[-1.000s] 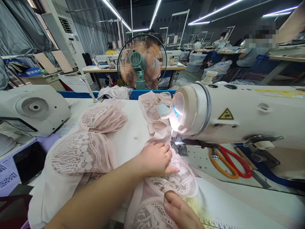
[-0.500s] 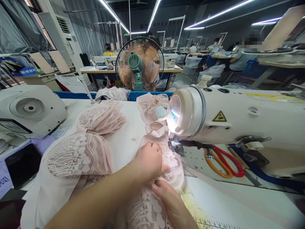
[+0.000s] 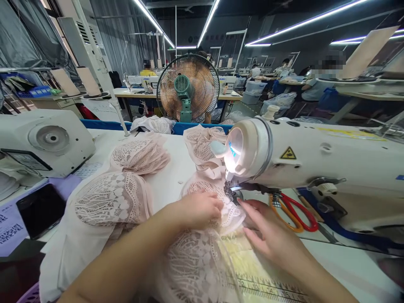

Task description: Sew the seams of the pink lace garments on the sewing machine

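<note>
Both hands rest on a piece of pink lace [image 3: 202,261] that lies on the bench [image 3: 170,181] in front of a white sewing machine [image 3: 315,160]. Left hand [image 3: 197,208] lies palm down on the lace, fingers curled and pressing the cloth flat just left of the needle [image 3: 227,185]. Right hand [image 3: 273,235] is open, fingers stretched out together toward the needle, fingertips close to the lit foot of the machine, holding nothing. The lace runs from under the needle back toward the person, over a yellow ruler strip [image 3: 252,277] at the bench edge. More stacked lace pieces [image 3: 123,185] sit to the left, and others [image 3: 202,145] lie behind the needle. Orange and red scissors [image 3: 295,212] lie under the machine arm, just beyond the right hand. A black phone [image 3: 41,210] lies at far left, and a fan [image 3: 188,87] stands behind the bench.
</note>
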